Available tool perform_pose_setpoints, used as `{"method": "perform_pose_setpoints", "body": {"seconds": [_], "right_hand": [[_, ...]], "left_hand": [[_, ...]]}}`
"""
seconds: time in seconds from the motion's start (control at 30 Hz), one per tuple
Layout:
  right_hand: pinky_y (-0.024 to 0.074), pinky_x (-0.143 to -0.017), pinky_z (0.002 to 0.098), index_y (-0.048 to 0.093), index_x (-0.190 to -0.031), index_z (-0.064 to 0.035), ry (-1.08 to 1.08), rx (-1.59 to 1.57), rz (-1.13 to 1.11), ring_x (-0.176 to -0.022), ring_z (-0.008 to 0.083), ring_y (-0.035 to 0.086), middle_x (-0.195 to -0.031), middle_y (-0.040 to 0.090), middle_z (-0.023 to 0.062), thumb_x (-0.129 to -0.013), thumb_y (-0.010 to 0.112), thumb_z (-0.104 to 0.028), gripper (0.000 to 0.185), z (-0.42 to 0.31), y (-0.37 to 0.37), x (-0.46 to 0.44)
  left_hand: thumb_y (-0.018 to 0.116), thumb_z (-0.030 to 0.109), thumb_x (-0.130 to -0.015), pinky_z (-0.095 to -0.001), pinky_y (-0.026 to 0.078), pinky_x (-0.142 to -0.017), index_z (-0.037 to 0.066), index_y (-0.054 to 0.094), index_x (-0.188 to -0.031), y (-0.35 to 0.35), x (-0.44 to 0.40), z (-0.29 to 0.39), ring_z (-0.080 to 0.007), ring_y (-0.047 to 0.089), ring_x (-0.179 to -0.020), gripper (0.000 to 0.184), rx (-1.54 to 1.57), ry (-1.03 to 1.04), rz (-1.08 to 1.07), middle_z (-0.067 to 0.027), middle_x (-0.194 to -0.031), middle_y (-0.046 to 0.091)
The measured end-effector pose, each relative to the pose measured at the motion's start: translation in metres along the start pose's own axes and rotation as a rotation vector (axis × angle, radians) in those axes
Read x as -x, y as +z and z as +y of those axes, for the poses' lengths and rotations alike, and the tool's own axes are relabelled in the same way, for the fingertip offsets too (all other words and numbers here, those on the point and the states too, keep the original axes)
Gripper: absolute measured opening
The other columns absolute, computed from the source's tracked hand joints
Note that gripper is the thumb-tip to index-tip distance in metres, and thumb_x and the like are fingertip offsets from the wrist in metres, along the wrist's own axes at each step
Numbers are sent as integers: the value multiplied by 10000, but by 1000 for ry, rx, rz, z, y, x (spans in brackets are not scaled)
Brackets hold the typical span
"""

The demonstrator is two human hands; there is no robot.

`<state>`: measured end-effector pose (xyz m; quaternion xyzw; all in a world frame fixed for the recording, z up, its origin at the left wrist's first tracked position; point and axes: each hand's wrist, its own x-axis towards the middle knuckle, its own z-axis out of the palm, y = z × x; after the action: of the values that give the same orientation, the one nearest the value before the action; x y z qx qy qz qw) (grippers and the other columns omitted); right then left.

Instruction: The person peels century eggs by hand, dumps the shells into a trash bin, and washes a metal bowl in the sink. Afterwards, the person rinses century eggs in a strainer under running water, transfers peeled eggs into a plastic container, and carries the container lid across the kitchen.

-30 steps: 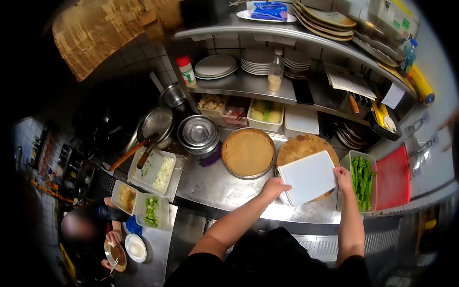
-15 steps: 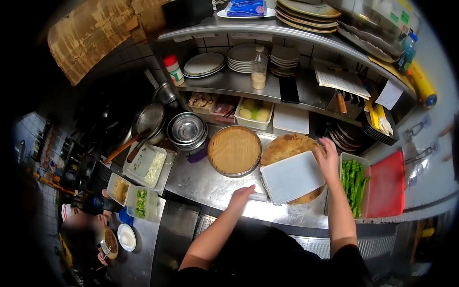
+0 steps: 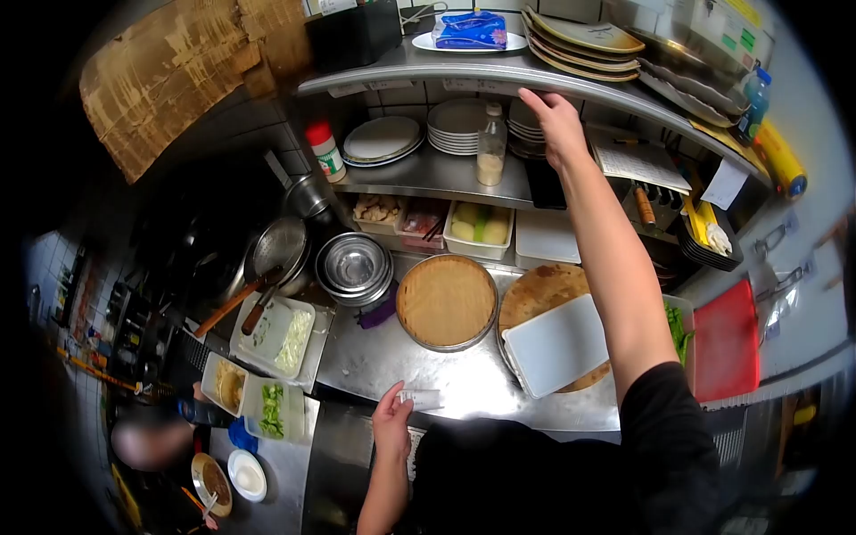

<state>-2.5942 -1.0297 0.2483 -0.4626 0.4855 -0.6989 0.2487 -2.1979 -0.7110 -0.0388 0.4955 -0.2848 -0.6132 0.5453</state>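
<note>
My left hand (image 3: 392, 421) is closed on a small white roll (image 3: 421, 399) above the counter's front edge. Raised to the upper shelf's edge, my right hand (image 3: 555, 123) has its fingers apart and nothing visible in it; it is in front of the small stacked plates (image 3: 524, 116). A white-lidded container (image 3: 555, 346) lies tilted across the round wooden board (image 3: 522, 299). Left of that board stands a round wooden-topped pan (image 3: 446, 301). A bottle (image 3: 490, 147) of pale contents stands on the middle shelf.
Metal bowls (image 3: 355, 266) stand behind the counter's left part. Beyond my right arm are green peppers (image 3: 678, 334) and a red board (image 3: 727, 343). At the lower left, a person (image 3: 147, 446) is beside a bowl (image 3: 211, 486) and a white dish (image 3: 247, 474).
My right hand has left the lidded container and risen to the upper shelf. My left hand has moved left and down, away from the container, with the white roll in it.
</note>
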Motion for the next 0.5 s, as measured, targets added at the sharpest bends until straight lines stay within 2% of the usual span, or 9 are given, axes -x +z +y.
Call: {"method": "perform_pose_setpoints", "body": {"seconds": [0.07, 0.17, 0.2, 0.3, 0.33, 0.43, 0.5], "right_hand": [[466, -901, 320, 637, -1182, 80, 138, -10, 0, -1021, 186, 610, -1113, 693, 137, -866, 793, -219, 462, -5, 21, -9], [448, -915, 304, 659, -1143, 55, 36, -174, -15, -1011, 183, 613, -1075, 701, 118, -863, 791, -191, 396, 34, 29, -35], [433, -931, 298, 679, -1103, 32, 117, -188, 51, -995, 176, 618, -1067, 702, 94, -870, 776, -158, 316, 35, 29, -30], [404, -897, 255, 668, -1045, -5, 9, -276, -105, -962, 109, 570, -1010, 672, 11, -909, 740, -157, 216, 41, 19, -4], [396, -961, 253, 674, -1033, -13, -34, -298, -140, -1042, 112, 583, -1032, 675, 16, -920, 720, -133, 171, 44, 20, 0], [404, -948, 256, 682, -1009, -31, -165, -166, -236, -1017, 107, 587, -1016, 678, 14, -913, 733, -140, 154, 41, 40, -1], [435, -878, 260, 681, -979, -38, -154, -148, -240, -908, 88, 592, -958, 679, -2, -899, 754, -147, 153, 33, 63, -7]], "left_hand": [[595, -141, -863, -230, 491, -842, -12, 523, -1400, -6, -4, 14, -106, 619, -896, 557, 25, 41, -5, -35, -980, 642], [577, -154, -857, -235, 488, -820, -6, 508, -1412, -17, -19, 31, -101, 601, -873, 579, 62, 32, 2, -24, -960, 622], [575, -156, -863, -227, 479, -823, -8, 514, -1407, -27, -26, 31, -100, 596, -887, 567, 48, 38, -11, -32, -980, 626], [568, -160, -876, -211, 461, -829, -14, 527, -1392, -53, -51, 34, -97, 587, -928, 538, 43, 43, -44, -51, -1030, 636], [565, -160, -877, -211, 461, -830, -16, 528, -1389, -57, -57, 38, -98, 589, -940, 533, 58, 35, -52, -55, -1040, 638], [560, -156, -880, -227, 465, -845, -18, 531, -1381, -60, -75, 51, -103, 592, -942, 521, 68, -7, -76, -66, -1056, 643], [562, -152, -880, -234, 468, -851, -20, 533, -1377, -62, -89, 53, -107, 599, -934, 515, 37, -22, -107, -69, -1057, 648]]}}
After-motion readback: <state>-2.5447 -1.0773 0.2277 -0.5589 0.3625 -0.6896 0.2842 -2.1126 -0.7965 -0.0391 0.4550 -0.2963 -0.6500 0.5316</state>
